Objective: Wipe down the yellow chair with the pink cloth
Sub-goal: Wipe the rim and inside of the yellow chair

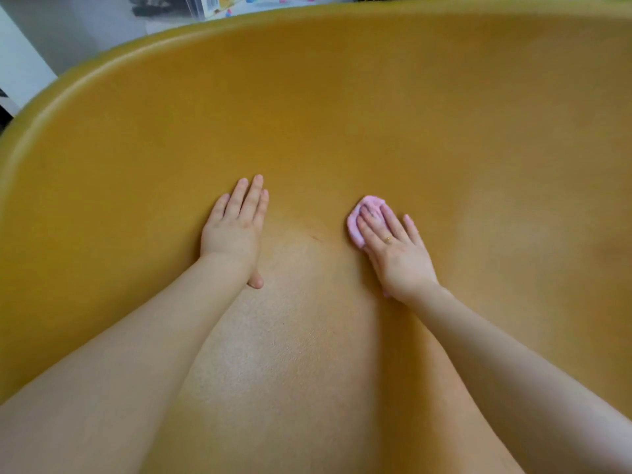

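- Two bare hands rest on the smooth moulded seat of a yellow plastic chair [342, 114], which fills nearly the whole head view and curves up to a rounded rim at the top and left.
- Left hand [236, 227] lies palm-down and flat on the seat, its four fingers straight and pressed close together, pointing toward the chair's back; the thumb is tucked under near the wrist, only its tip showing.
- Right hand [393, 248] presses flat on a small pink cloth [355, 224], bunched into a wad that touches the seat just right of centre. The fingers are straight and slightly spread over the cloth, with the little finger set apart on bare plastic.
- Pink cloth shows past the fingertips and along the hand's left edge; the rest is hidden beneath the palm.
- One thin gold ring [388, 239] sits on a finger of the right hand.
- Both bare forearms stretch in from the bottom corners.
- Beyond the rim, at the top left, lies a blurred clutter on a pale surface; what it holds cannot be told.
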`<state>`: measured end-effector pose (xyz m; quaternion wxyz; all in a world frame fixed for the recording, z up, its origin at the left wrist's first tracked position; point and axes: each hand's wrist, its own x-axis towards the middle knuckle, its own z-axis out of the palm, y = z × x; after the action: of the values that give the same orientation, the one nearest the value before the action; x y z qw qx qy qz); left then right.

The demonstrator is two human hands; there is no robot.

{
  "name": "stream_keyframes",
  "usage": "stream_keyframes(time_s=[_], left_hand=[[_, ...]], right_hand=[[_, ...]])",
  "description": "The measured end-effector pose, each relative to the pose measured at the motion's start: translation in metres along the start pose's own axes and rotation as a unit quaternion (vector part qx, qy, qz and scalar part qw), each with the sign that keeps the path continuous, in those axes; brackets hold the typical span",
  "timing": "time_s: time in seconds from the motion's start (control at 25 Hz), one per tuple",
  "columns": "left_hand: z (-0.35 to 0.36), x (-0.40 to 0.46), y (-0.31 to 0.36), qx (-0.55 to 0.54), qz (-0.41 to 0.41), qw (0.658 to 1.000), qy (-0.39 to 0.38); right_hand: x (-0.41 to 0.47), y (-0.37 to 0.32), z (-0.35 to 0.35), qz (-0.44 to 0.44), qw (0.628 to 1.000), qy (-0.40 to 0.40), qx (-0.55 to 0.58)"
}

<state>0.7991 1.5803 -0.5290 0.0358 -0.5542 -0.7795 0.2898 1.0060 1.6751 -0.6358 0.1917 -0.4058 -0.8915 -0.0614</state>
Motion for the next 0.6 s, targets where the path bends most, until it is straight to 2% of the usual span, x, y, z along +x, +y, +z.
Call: stream_keyframes(time_s=[0.08, 0.16, 0.28, 0.4, 0.48, 0.6], left_hand=[[0.001, 0.001, 0.001, -0.002, 0.0, 1.0, 0.003], [0.003, 0.002, 0.002, -0.005, 0.001, 1.0, 0.01], [0.006, 0.002, 0.002, -0.021, 0.003, 0.999, 0.033], [0.007, 0.002, 0.004, -0.036, 0.007, 0.998, 0.046], [0.008, 0.002, 0.003, -0.037, 0.014, 0.998, 0.048], [0.01, 0.003, -0.002, -0.055, 0.036, 0.996, 0.056]], right_hand=[[0.002, 0.008, 0.0, 0.03, 0.999, 0.021, -0.01], [0.002, -0.026, 0.006, 0.067, 0.996, 0.028, 0.051], [-0.018, -0.088, 0.013, 0.013, 0.985, -0.058, 0.161], [-0.018, -0.077, 0.002, -0.048, 0.969, -0.125, 0.207], [-0.002, -0.053, 0.001, -0.025, 0.981, -0.098, 0.164], [0.021, -0.05, 0.006, 0.101, 0.983, -0.012, 0.154]])
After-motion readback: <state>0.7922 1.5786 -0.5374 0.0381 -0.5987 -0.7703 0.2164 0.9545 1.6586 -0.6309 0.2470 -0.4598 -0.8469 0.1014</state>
